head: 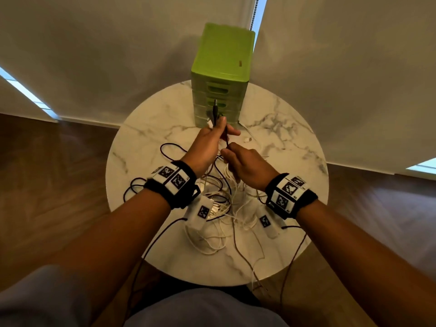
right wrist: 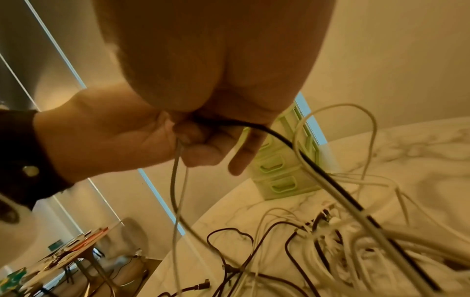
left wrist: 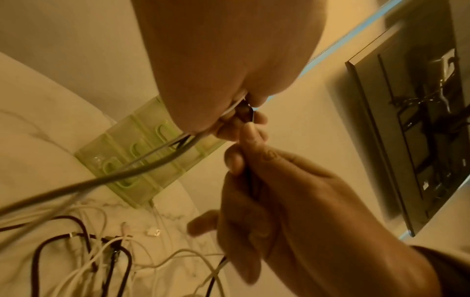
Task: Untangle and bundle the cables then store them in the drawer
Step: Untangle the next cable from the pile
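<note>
A tangle of white and black cables [head: 219, 204] lies in the middle of the round marble table [head: 295, 142]. My left hand [head: 212, 140] is raised in front of the green drawer unit [head: 221, 67] and grips a black cable [head: 227, 140], whose plug end [head: 215, 110] sticks up above the fist. A white strand also runs through that fist. Just below, my right hand [head: 245, 164] pinches the same black cable [right wrist: 279, 136] between thumb and fingers. In the left wrist view the right hand [left wrist: 279, 201] sits below the left fingers [left wrist: 257, 118]. All drawers [left wrist: 137, 160] look closed.
The table's near edge [head: 212, 282] has cables hanging over it toward my lap. A small white connector [head: 247, 139] lies right of the hands. Curtains hang behind the drawer unit, and wooden floor surrounds the table. A cluttered desk [right wrist: 63, 253] stands far off.
</note>
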